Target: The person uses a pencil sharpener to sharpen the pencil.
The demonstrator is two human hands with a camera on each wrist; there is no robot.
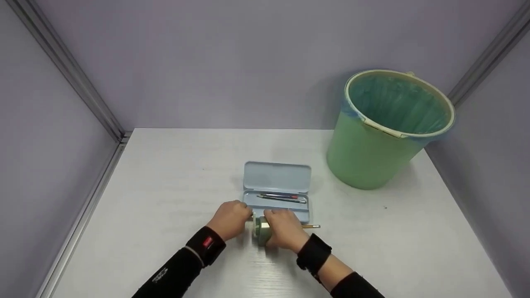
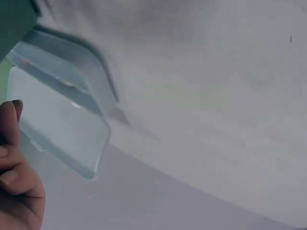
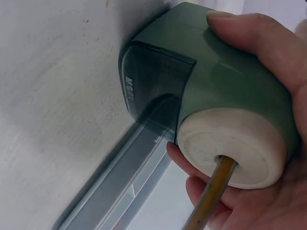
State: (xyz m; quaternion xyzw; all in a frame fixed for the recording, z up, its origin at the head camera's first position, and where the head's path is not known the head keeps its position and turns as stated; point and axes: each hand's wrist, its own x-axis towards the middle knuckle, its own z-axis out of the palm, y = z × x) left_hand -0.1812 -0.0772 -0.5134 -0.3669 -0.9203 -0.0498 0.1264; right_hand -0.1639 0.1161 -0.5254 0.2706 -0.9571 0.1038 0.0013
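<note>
My right hand [image 1: 285, 229] grips a green pencil sharpener [image 1: 263, 236] low over the table. In the right wrist view its fingers and thumb wrap round the body, and a yellow pencil [image 3: 211, 199] sticks out of the round white face. On the sharpener's other side, my left hand [image 1: 230, 218] has curled fingers at the crank handle [image 1: 251, 216], which they mostly hide. Just behind both hands lies an open light-blue pencil case [image 1: 276, 176], with a few pencils [image 1: 282, 198] in its tray. The left wrist view shows the case beyond the curled fingers [image 2: 21, 182].
A tall green bin [image 1: 364, 153] with a liner stands at the back right of the white table [image 1: 174, 178]. Grey-lilac panels [image 1: 227, 62] close off the back and both sides. A tiny dark speck [image 1: 385, 207] lies on the tabletop right of the case.
</note>
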